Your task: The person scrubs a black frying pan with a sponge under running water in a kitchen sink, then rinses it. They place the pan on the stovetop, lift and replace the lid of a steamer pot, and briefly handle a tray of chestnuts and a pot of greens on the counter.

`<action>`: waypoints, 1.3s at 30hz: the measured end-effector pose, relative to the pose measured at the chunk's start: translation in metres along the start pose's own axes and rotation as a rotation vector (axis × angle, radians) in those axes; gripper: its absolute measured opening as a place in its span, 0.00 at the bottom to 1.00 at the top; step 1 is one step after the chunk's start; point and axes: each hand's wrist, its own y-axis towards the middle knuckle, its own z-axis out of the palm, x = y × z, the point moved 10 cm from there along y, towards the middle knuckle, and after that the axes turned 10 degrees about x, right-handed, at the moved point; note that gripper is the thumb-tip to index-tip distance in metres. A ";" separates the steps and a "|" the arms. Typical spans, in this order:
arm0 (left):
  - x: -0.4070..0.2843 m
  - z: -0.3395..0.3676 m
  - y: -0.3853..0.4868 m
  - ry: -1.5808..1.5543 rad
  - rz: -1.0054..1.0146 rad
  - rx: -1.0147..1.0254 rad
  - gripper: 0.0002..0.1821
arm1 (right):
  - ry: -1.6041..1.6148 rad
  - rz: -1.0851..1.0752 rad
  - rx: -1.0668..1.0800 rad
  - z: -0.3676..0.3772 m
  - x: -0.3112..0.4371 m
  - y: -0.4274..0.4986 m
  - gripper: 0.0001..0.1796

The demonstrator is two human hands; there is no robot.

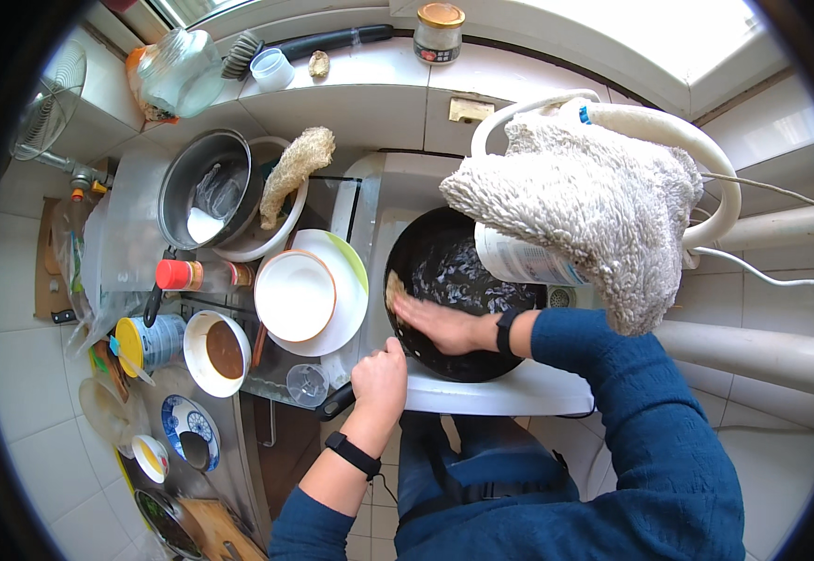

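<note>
A black frying pan (449,252) lies in the white sink (407,184), with water rippling inside it. My left hand (381,375) is closed around the pan's handle, whose black end sticks out to the left of my fist. Flat against the pan's inner left wall, my right hand (435,321) presses a tan scrubber (396,286), probably a piece of loofah. Most of that scrubber is hidden under my fingers. Above the pan's right side sits a white container (519,256) with printing, partly covered by a shaggy grey-white cloth (575,189).
Left of the sink stand stacked white bowls and plates (295,296), a clear plastic cup (307,385), a bowl of brown liquid (225,350) and a dark pot (169,203). A longer loofah (298,168) rests on a basin behind. White pipes (743,350) run at the right.
</note>
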 end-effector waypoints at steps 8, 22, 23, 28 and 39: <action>0.002 -0.002 -0.002 -0.068 -0.017 0.045 0.13 | -0.536 0.682 -0.313 -0.062 -0.135 -0.011 0.37; 0.006 -0.002 -0.003 -0.111 -0.014 0.129 0.16 | 0.056 1.179 -0.425 -0.051 -0.181 -0.074 0.54; 0.006 -0.002 -0.003 -0.116 -0.004 0.114 0.16 | 0.095 1.098 -0.539 -0.060 -0.177 -0.066 0.57; 0.003 0.000 -0.003 -0.099 0.010 0.068 0.14 | 0.211 0.845 -0.391 -0.071 -0.151 -0.020 0.57; 0.004 0.002 -0.001 -0.053 -0.016 0.026 0.06 | 0.300 0.003 -0.100 -0.027 -0.019 0.021 0.49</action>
